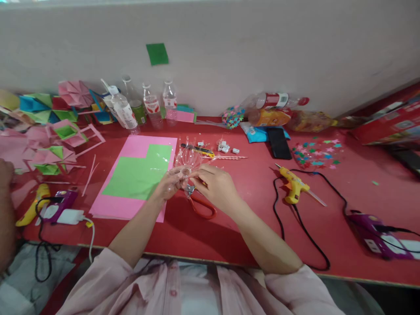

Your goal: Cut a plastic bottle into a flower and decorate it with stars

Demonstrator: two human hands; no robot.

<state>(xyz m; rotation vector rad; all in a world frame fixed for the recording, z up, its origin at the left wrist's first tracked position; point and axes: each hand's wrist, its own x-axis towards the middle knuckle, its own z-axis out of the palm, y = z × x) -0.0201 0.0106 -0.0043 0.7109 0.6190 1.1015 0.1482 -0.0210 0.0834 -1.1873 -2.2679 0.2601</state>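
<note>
Both my hands are at a clear plastic bottle top (186, 171), its lower part cut into strips that fan out away from me. My left hand (169, 183) is closed around its left side, by the neck. The fingers of my right hand (212, 181) are bent together at its right side, pinching the plastic near the neck. Under my hands lie red-handled scissors (203, 211), their blades partly hidden. Just beyond is a yellow and black utility knife (205, 152). Green paper (131, 179) rests on pink sheets (108, 205) to the left.
A yellow glue gun (295, 186) with a black cord lies right, near a black phone (278, 143) and star confetti (316, 154). Bottles (152, 107) stand along the wall. Folded paper crafts (55, 135) fill the left, where another person's arm (5, 210) shows.
</note>
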